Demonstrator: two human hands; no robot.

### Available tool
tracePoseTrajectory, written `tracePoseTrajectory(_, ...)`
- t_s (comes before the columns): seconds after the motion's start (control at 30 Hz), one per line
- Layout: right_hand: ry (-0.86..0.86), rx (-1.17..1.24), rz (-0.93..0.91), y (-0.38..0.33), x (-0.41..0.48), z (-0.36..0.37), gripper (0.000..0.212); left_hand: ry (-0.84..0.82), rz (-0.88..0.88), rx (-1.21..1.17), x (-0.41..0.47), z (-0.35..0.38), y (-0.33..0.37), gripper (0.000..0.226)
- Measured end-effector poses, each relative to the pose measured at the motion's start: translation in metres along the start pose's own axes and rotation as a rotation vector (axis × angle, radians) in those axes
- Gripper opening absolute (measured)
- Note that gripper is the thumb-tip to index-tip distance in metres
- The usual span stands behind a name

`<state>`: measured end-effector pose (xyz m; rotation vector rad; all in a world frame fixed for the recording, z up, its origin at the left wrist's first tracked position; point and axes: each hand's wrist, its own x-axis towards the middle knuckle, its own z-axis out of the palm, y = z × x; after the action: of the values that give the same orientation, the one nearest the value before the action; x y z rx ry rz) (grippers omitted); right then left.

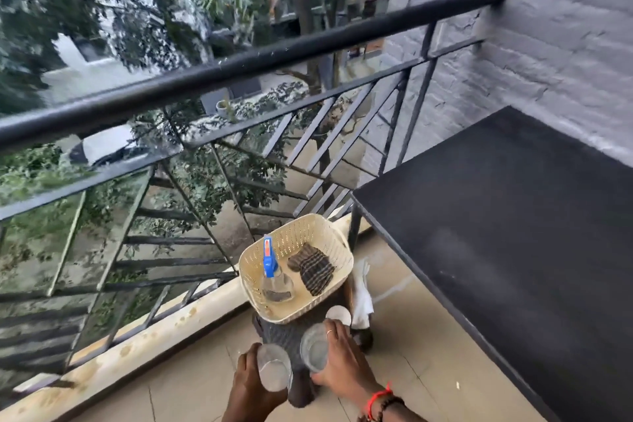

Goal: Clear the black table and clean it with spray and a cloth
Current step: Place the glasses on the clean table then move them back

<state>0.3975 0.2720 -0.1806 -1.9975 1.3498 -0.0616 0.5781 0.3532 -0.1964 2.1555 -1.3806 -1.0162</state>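
The black table (507, 226) stands at the right against a grey brick wall, its top bare. Low at the bottom centre, my left hand (248, 382) grips a clear drinking glass (274, 368) and my right hand (342, 363) grips a second clear glass (314, 348), both over a dark stool (291, 336). On that stool sits a cream plastic basket (337, 243). Inside it lie a clear spray bottle with a blue trigger (272, 269) and a folded dark checked cloth (313, 267).
A white round lid or cup (339, 314) sits on the stool beside the basket, with a crumpled white cloth (361, 298) next to it. A black metal balcony railing (239, 68) runs across the left, above a pale curb (137, 343). Tiled floor lies between stool and table.
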Motion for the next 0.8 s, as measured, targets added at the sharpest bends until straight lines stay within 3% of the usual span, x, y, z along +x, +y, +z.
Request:
tracePoseTrajectory(0.17, 0.112, -0.003, 0.032, -0.015, -0.025, -0.052, 0.101, -0.073, -0.006, 0.020, 0.004, -0.029, 0.048, 0.124)
tracePoseTrajectory(0.5, 0.421, 0.061, 0.155, 0.003, -0.087, -0.162, 0.093, -0.164, 0.361, 0.151, 0.029, -0.052, 0.191, 0.124)
tracePoseTrajectory(0.8, 0.671, 0.100, 0.413, 0.073, -0.169, -0.239, 0.091, -0.338, 0.603, 0.131, 0.021, 0.004, 0.337, 0.116)
